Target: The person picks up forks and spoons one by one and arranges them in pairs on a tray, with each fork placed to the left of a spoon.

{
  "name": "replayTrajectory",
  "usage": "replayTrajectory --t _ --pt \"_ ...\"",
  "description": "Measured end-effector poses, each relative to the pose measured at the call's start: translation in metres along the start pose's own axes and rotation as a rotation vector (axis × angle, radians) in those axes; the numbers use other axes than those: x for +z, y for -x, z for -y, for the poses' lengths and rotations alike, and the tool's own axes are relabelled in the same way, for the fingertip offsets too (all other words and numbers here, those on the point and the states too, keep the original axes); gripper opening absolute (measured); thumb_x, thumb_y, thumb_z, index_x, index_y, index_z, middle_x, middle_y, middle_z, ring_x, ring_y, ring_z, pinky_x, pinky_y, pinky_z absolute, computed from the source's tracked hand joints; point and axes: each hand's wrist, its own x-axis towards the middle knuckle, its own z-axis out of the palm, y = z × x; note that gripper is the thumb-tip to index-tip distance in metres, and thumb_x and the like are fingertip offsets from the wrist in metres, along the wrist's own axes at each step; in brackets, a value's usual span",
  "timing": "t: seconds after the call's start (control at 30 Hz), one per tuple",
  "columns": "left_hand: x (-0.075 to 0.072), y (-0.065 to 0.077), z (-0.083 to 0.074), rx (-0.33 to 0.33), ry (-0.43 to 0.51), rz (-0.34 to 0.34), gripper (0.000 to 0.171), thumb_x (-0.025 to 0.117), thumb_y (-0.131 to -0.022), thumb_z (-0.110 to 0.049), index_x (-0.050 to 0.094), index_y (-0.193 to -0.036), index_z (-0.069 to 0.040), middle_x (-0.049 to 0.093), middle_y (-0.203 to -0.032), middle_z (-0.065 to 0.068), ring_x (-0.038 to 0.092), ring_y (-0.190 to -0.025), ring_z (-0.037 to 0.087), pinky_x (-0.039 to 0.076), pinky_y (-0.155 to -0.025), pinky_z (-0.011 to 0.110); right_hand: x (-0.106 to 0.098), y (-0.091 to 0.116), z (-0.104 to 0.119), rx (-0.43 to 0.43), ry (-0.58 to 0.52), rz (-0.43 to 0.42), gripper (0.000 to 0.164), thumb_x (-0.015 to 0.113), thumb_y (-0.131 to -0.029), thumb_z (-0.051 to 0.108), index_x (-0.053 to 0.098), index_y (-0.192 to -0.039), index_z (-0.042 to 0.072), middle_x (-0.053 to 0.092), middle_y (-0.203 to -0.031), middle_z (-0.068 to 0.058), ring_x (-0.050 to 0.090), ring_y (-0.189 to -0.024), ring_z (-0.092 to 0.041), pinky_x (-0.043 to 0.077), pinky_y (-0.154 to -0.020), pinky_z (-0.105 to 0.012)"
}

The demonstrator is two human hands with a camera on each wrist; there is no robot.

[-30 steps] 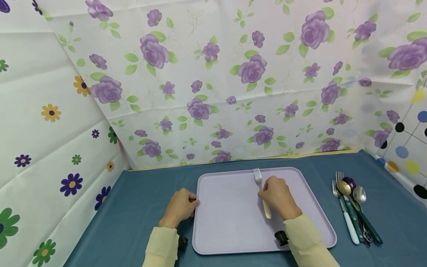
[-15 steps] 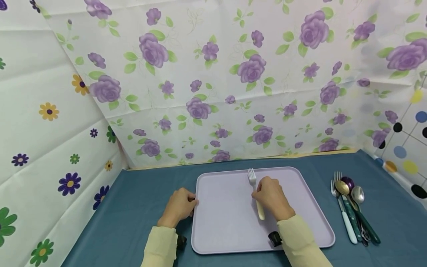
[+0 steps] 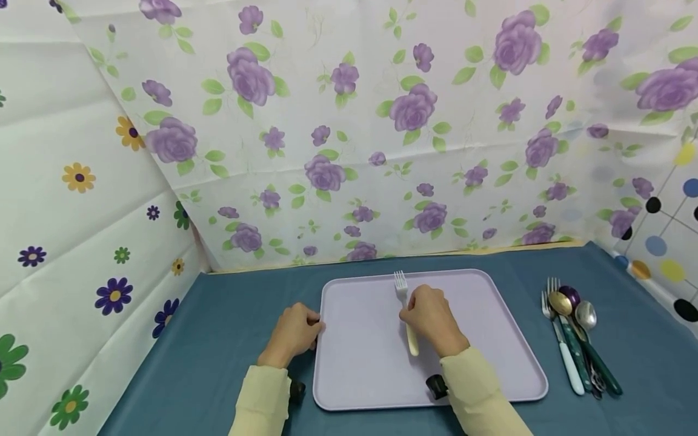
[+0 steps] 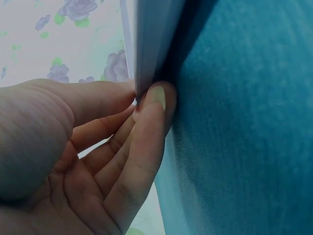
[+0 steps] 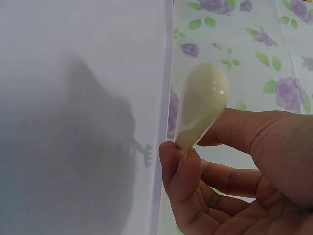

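A pale lilac rectangular tray [image 3: 360, 369] lies on the blue-green cloth. My left hand [image 3: 292, 333] pinches its left rim; in the left wrist view the thumb is on one side of the tray edge [image 4: 151, 44] and the fingertips [image 4: 159, 95] on the other. Over the middle of the tray, my right hand [image 3: 433, 318] pinches a fork [image 3: 401, 287] with a silver head and cream handle. The tines point to the far side. Seen from the right wrist, the rounded cream handle end of the fork [image 5: 205, 93] sticks up past the thumb and fingers, and a shadow falls on the tray.
Right of the tray, a cluster of forks and spoons [image 3: 575, 342] lies on the cloth, with silver, gold and purple heads and green or white handles. A flower-printed sheet [image 3: 349, 151] rises behind the table edge, and another sheet [image 3: 49, 218] bounds the left side.
My right hand has moved left across the tray, carrying the fork with it. The left hand keeps its hold on the tray's rim.
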Motion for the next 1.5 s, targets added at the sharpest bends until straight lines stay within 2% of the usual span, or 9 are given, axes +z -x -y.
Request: replayTrajectory --t 0.23,0.43,0.67,0.9,1.13,1.37,1.5 --pt "-0.001 -0.003 -0.001 0.006 -0.001 0.003 0.014 0.066 -0.089 -0.008 0.075 -0.078 -0.006 0.06 -0.058 0.003 0.054 -0.047 0.012 0.046 -0.047 0.028 0.003 -0.003 0.009 -0.01 -0.01 0.003 0.023 0.07 -0.072 0.005 0.057 -0.054 0.009 0.054 -0.054 -0.003 0.047 -0.046 -0.013 0.039 -0.042 -0.024" --pt "-0.002 -0.005 -0.003 -0.018 0.0 0.008 0.013 0.066 -0.089 -0.009 0.075 -0.081 -0.006 0.06 -0.058 0.002 0.055 -0.047 0.012 0.047 -0.047 0.029 0.004 -0.005 0.014 -0.01 -0.022 0.007 0.024 0.07 -0.072 0.005 0.056 -0.054 0.008 0.054 -0.053 -0.003 0.046 -0.045 -0.013 0.038 -0.041 -0.024" --pt "-0.002 -0.006 -0.004 -0.016 0.018 0.018 0.012 0.067 -0.089 -0.008 0.076 -0.095 -0.001 0.064 -0.065 0.003 0.057 -0.049 0.012 0.051 -0.05 0.03 0.007 -0.007 0.018 -0.005 -0.039 0.005 0.021 0.07 -0.071 0.005 0.058 -0.055 0.008 0.057 -0.056 -0.004 0.049 -0.047 -0.014 0.04 -0.043 -0.024" --pt "-0.002 -0.004 -0.003 -0.009 0.01 0.025 0.011 0.066 -0.089 -0.009 0.076 -0.088 -0.004 0.063 -0.062 0.003 0.056 -0.049 0.012 0.049 -0.048 0.029 0.014 -0.005 0.024 -0.006 -0.042 0.01 0.023 0.071 -0.071 0.004 0.057 -0.053 0.008 0.056 -0.054 -0.003 0.047 -0.045 -0.013 0.04 -0.042 -0.024" --pt "-0.002 -0.001 0.0 -0.02 0.01 0.017 0.011 0.066 -0.089 -0.008 0.076 -0.09 -0.003 0.061 -0.061 0.003 0.055 -0.048 0.012 0.049 -0.048 0.029 0.022 -0.003 0.032 -0.026 -0.064 0.017 0.022 0.071 -0.071 0.003 0.058 -0.053 0.007 0.057 -0.055 -0.004 0.048 -0.046 -0.012 0.042 -0.042 -0.024" --pt "-0.001 0.0 0.0 -0.017 0.08 0.048 0.014 0.065 -0.09 -0.005 0.075 -0.096 0.001 0.067 -0.071 0.008 0.06 -0.051 0.012 0.056 -0.051 0.03 0.027 -0.001 0.038 -0.022 -0.076 0.019 0.025 0.071 -0.071 0.003 0.056 -0.052 0.008 0.055 -0.053 -0.003 0.046 -0.044 -0.012 0.039 -0.04 -0.023" --pt "-0.002 0.0 0.002 -0.03 0.088 0.048 0.013 0.065 -0.09 -0.005 0.075 -0.095 0.001 0.067 -0.069 0.009 0.06 -0.049 0.014 0.055 -0.049 0.03 0.031 0.0 0.041 -0.033 -0.083 0.015 0.025 0.071 -0.07 0.003 0.055 -0.052 0.008 0.054 -0.053 -0.003 0.045 -0.044 -0.012 0.04 -0.04 -0.023"
